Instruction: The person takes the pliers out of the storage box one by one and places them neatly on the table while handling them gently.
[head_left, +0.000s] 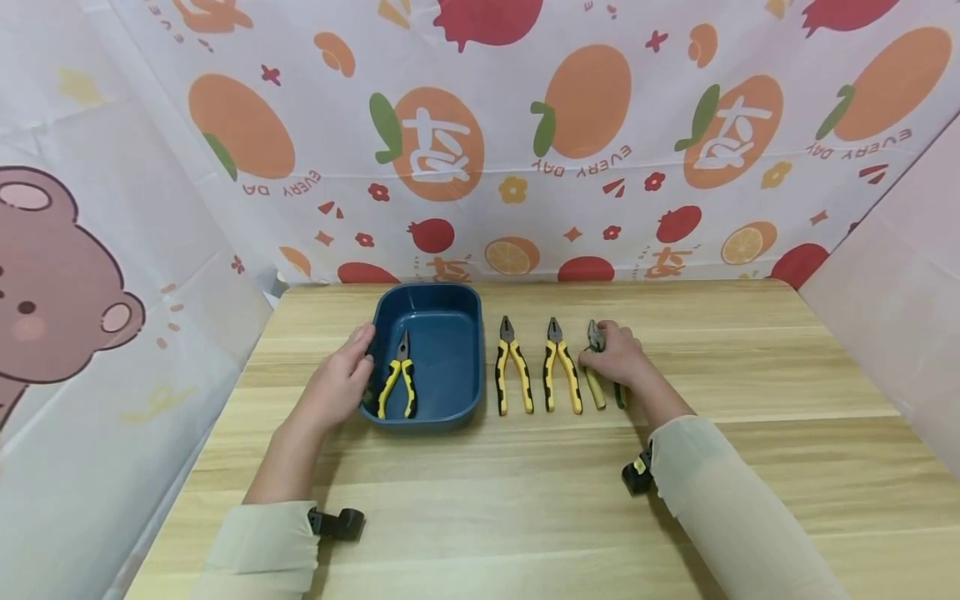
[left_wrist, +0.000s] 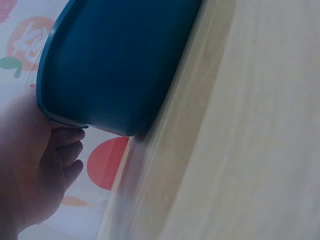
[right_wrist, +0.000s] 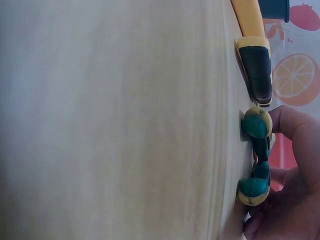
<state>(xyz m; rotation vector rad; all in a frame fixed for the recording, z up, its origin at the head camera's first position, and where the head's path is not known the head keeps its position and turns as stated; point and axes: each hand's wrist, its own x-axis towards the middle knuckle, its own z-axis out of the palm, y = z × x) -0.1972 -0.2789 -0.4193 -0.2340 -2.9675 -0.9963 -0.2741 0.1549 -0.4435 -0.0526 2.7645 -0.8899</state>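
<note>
My left hand [head_left: 341,379] rests at the left side of a dark blue tray [head_left: 482,350]. In the left wrist view its loosely bent fingers [left_wrist: 70,152] lie beside the tray's outer wall [left_wrist: 115,60]. Inside the tray lie yellow-and-black needle-nose pliers [head_left: 397,379], jaws toward the back. Over on the right, my right hand [head_left: 618,354] grips pliers [head_left: 595,390] with dull yellow-and-green handles, thumb and fingers around their middle. The right wrist view shows their handle ends [right_wrist: 254,187] close over the table; the hand covers part of them.
Two yellow-and-black pliers, one nearer the tray [head_left: 513,367] and one nearer my right hand [head_left: 562,367], lie side by side between them on the wooden table [head_left: 480,517]. A fruit-print cloth [head_left: 510,192] hangs behind the table's back edge.
</note>
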